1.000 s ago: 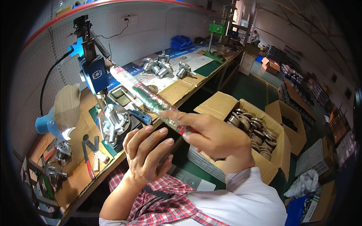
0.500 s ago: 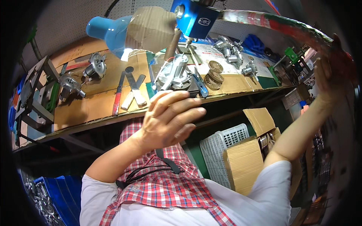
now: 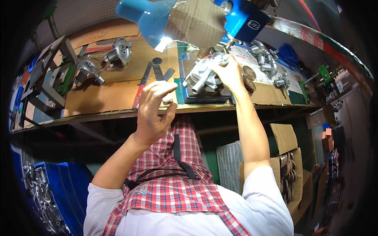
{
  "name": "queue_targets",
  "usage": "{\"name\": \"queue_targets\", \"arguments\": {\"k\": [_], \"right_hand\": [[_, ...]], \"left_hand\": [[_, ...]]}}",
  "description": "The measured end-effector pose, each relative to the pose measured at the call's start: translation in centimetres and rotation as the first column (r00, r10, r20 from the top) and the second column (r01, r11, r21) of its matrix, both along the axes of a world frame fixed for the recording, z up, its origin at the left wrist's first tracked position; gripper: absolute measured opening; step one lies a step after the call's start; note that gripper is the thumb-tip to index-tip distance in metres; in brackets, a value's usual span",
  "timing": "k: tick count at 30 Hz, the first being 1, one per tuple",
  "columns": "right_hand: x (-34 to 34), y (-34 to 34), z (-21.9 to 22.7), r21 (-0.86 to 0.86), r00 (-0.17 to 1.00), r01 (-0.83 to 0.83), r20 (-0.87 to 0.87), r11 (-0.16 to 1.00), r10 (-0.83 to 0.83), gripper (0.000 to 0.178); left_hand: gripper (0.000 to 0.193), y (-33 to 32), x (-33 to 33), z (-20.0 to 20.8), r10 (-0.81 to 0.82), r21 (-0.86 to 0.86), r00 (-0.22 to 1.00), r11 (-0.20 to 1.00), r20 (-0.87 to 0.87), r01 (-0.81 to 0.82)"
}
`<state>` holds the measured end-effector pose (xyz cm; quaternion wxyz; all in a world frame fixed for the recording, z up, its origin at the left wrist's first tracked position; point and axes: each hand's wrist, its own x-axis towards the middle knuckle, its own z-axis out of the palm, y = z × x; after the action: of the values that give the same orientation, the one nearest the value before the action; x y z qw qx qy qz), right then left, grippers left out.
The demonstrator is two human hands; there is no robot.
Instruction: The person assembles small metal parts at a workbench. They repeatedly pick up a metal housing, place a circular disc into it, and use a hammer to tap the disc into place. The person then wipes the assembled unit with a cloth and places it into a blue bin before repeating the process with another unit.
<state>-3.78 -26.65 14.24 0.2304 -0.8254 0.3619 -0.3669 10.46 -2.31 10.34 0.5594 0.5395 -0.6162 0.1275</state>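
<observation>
A silver metal motor assembly (image 3: pixel 205 78) with a round base and a short cylinder stands on a dark block (image 3: pixel 208 98) near the bench's front edge. My right hand (image 3: pixel 230 74) is closed round its upper right part, the fingertips partly hidden. Above it hangs the blue press head (image 3: pixel 250 23). The press's long handle (image 3: pixel 327 45), wrapped in clear and red material, slopes off to the right with no hand on it. My left hand (image 3: pixel 154 112) hovers at the bench edge, fingers loosely bent and apart, holding nothing. Behind it lie a red-handled tool (image 3: pixel 141 92) and flat metal strips (image 3: pixel 157 72).
A blue bottle-shaped shade with cardboard (image 3: pixel 197 23) overhangs the work. More metal assemblies stand at left (image 3: pixel 119 53) and back right (image 3: pixel 264 57). Brown slotted discs (image 3: pixel 249 74) sit right of my hand. Below are a white basket (image 3: pixel 229 159), an open carton (image 3: pixel 284 137) and a blue bin (image 3: pixel 65 188).
My right hand has let go of the press handle and come left onto the motor assembly. My left hand has drawn left, away from the assembly. The view has shifted.
</observation>
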Motion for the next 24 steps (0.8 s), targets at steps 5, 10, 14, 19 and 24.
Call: {"name": "queue_targets", "arguments": {"k": [5,10,14,19,24], "right_hand": [[-3.2,4.3,0.2,-0.380,0.969,-0.102,0.169,0.919,0.177,0.047],[-7.9,10.9,-1.2,-0.752,0.935,-0.292,-0.094,0.591,0.342,0.049],[-10.5,16.5,-5.5,-0.753,0.968,-0.245,-0.222,0.611,0.116,0.053],[-13.5,20.0,-9.6,-0.410,0.947,-0.288,-0.256,0.865,0.193,0.064],[-14.6,21.4,-10.1,0.177,0.996,-0.095,0.012,0.980,0.094,0.026]], "left_hand": [[0.023,0.1,-0.2,0.1,-0.038,0.098,0.906,0.991,-0.423,0.087],[0.044,-1.5,-3.5,0.8,-0.216,0.044,0.151,0.433,-0.965,0.900],[0.055,-0.6,-7.3,-2.1,-0.119,-0.358,-0.339,0.361,-0.933,0.861],[0.047,0.2,-9.4,-5.5,-0.141,-0.302,-0.268,0.495,-0.953,0.815],[0.052,0.5,-10.2,-6.9,0.007,-0.125,-0.153,0.535,-0.988,0.835]]}}
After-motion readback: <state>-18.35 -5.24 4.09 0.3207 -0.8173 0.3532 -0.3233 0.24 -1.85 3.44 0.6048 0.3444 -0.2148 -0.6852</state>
